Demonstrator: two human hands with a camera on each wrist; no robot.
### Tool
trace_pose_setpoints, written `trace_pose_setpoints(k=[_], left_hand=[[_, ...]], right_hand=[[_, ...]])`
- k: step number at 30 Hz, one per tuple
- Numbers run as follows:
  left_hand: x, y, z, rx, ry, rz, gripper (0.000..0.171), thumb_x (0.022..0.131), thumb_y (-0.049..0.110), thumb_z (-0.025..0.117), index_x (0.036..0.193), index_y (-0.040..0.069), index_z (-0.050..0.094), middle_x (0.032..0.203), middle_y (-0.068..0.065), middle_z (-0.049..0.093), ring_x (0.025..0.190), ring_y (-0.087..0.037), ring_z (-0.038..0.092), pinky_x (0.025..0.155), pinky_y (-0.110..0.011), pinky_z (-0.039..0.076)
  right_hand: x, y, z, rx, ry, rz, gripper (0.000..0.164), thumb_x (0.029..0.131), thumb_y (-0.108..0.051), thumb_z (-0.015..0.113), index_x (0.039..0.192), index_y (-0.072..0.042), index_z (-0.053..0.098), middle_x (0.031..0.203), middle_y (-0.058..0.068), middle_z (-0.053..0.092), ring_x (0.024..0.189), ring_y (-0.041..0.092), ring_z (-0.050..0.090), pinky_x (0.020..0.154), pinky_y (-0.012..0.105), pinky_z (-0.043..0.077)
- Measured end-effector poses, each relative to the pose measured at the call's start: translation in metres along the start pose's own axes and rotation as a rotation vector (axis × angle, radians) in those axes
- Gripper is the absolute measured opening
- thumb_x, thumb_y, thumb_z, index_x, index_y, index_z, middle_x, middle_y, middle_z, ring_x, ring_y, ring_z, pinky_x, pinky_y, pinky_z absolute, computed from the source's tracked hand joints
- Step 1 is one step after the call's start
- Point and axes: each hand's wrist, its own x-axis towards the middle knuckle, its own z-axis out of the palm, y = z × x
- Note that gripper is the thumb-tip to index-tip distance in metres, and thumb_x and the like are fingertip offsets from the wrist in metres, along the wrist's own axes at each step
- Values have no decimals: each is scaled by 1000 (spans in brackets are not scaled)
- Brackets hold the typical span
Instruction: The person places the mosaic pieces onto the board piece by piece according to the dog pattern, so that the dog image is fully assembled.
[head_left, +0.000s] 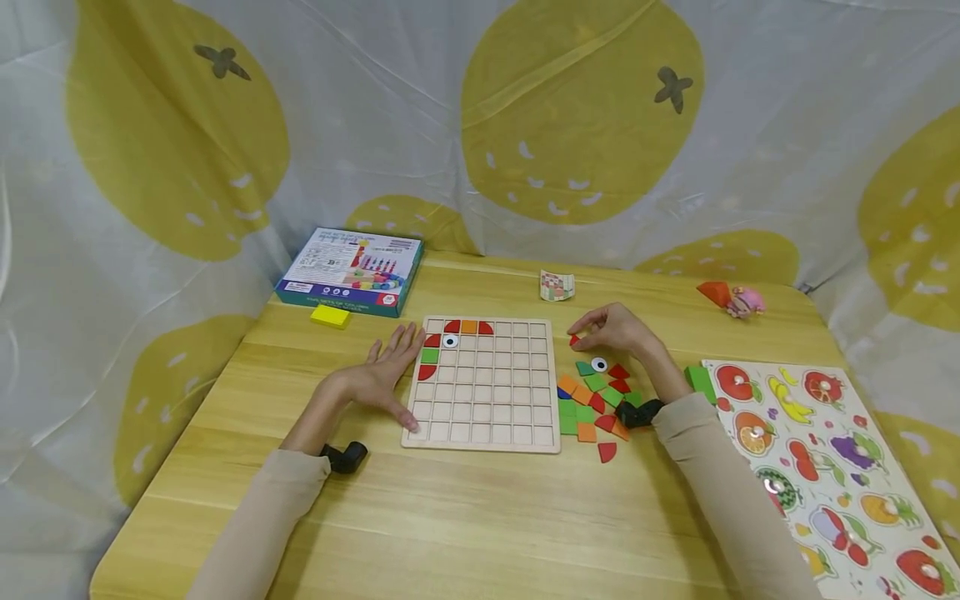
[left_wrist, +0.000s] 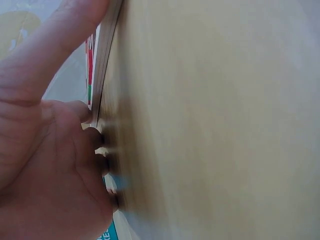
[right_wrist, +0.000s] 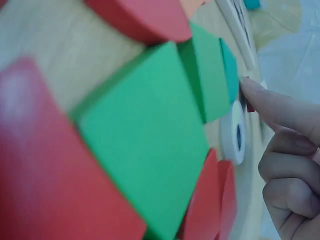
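A wooden grid board (head_left: 493, 388) lies flat in the middle of the table. Along its top left stand red quarter-round pieces (head_left: 427, 372), an orange square (head_left: 469, 327), a green square (head_left: 430, 356) and a white eye disc (head_left: 450, 341). My left hand (head_left: 373, 385) rests against the board's left side, fingers extended, thumb at the lower left corner. Just off the board's right edge, my right hand (head_left: 617, 327) pinches a small red piece (head_left: 574, 340) between thumb and index finger; its shape is mostly hidden. In the right wrist view the other fingers (right_wrist: 287, 167) are curled.
Loose green, red and orange pieces (head_left: 587, 432) and another eye disc (head_left: 599, 364) lie right of the board. A fruit puzzle board (head_left: 813, 433) is under the right forearm's side. Behind are a box (head_left: 352, 271), a yellow block (head_left: 330, 316), a picture card (head_left: 557, 286) and a pink figurine (head_left: 746, 302).
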Motion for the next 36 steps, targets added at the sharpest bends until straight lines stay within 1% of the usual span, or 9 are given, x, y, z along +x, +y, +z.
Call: trace_pose_setpoints(k=[2,5,10,14,16,20,25,31,36], left_hand=[[0,-1,0,-2,1,-4,144,59,57,85,154,12,-14,160,-15,-25,147,-37,-24,116,-64,-13],[-1,-2,0,-7,1,-11,144,59,57,85,154,13,-14,160,-14,-25,147,-37,-24,116,-64,-13],[-3,-5,2,-14,-3,-21,144,59,58,84,154,13,-14,160,-14,-25,147,-37,-24,116,-64,-13],[-2,-5,3,-14,-7,-19,145,59,59,84,154,13,-15,160,-14,-25,147,-37,-24,116,-64,-13],[-2,-3,3,-11,-6,-20,145,59,60,84,154,14,-15,160,-13,-26,147,-36,-24,117,-63,-13],[0,-1,3,-5,-2,-10,144,59,60,83,154,13,-14,160,-14,-25,147,-37,-24,116,-64,-12],[1,3,3,-3,3,6,144,59,59,84,154,12,-13,160,-15,-24,147,-37,-24,116,-64,-13],[0,3,3,-6,8,0,145,58,58,85,154,12,-13,160,-14,-25,147,-36,-24,116,-63,-13],[1,1,2,-7,7,-2,145,58,58,85,154,13,-13,160,-14,-25,147,-36,-24,116,-63,-13]], right_hand=[[-2,-5,3,-13,27,-2,26,78,-18,80,99,-5,75,50,-5,40,46,10,31,46,23,26],[-3,-19,14,6,62,6,25,77,-22,82,97,-9,76,50,-5,35,46,11,29,46,24,25],[3,-51,50,72,78,-1,24,74,-24,84,95,-14,77,53,-5,32,51,14,29,50,26,25],[14,-75,85,96,68,-32,22,72,-21,86,91,-13,78,53,-4,36,51,13,29,50,25,24],[19,-85,101,105,56,-45,21,71,-18,86,90,-11,78,56,-4,42,51,12,28,50,24,24],[30,-99,124,104,73,-58,22,68,-14,88,87,-7,78,60,-5,50,51,9,29,49,22,24],[37,-102,133,95,107,-17,22,65,-13,90,83,-9,78,56,-3,49,53,11,33,48,23,27],[37,-100,130,99,93,-10,22,66,-13,89,85,-11,78,74,-1,62,57,13,34,52,24,28],[37,-103,128,94,78,-35,24,67,-12,88,88,-9,78,80,4,64,58,14,36,52,24,30]])
